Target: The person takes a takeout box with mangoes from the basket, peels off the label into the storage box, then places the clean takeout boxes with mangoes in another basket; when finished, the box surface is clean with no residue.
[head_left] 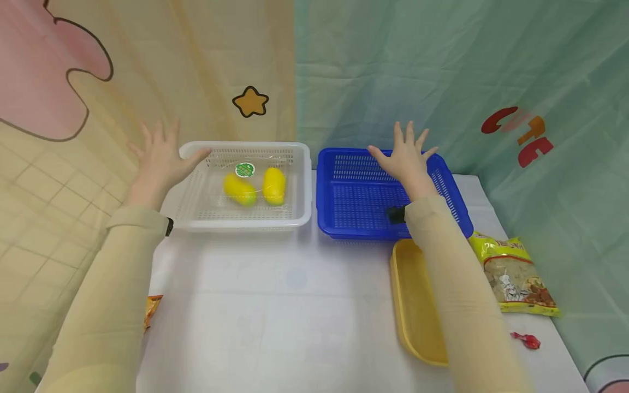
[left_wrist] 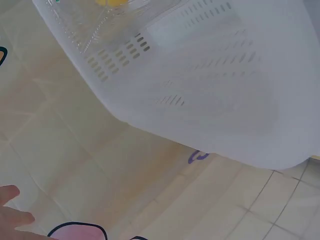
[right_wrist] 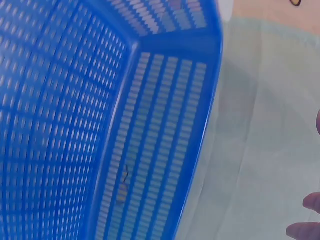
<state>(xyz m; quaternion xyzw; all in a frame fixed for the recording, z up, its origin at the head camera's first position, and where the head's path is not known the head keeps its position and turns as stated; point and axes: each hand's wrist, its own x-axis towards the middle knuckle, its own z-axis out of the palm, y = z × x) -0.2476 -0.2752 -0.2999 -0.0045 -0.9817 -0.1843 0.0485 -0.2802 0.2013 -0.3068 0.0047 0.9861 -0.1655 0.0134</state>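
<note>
Both hands are raised with fingers spread and hold nothing. My left hand (head_left: 159, 164) hovers over the left end of a white plastic basket (head_left: 295, 222). In that basket lies a clear package (head_left: 216, 201) with a green label, and two yellow mangoes (head_left: 274, 186) show through it. My right hand (head_left: 405, 161) is above a blue plastic basket (head_left: 354, 236), towards its far right side. In the left wrist view, fingertips (left_wrist: 15, 217) appear at the lower left, apart from the white basket. Fingertips (right_wrist: 305, 230) also show at the right wrist view's edge, apart from the blue basket.
A yellow tray (head_left: 417, 305) stands in front of the blue basket, partly behind my right sleeve. To its right lie a yellow food bag (head_left: 516, 278) and a small red wrapped candy (head_left: 528, 341). An orange packet (head_left: 152, 311) peeks out by my left sleeve. Printed curtains (head_left: 344, 71) hang behind.
</note>
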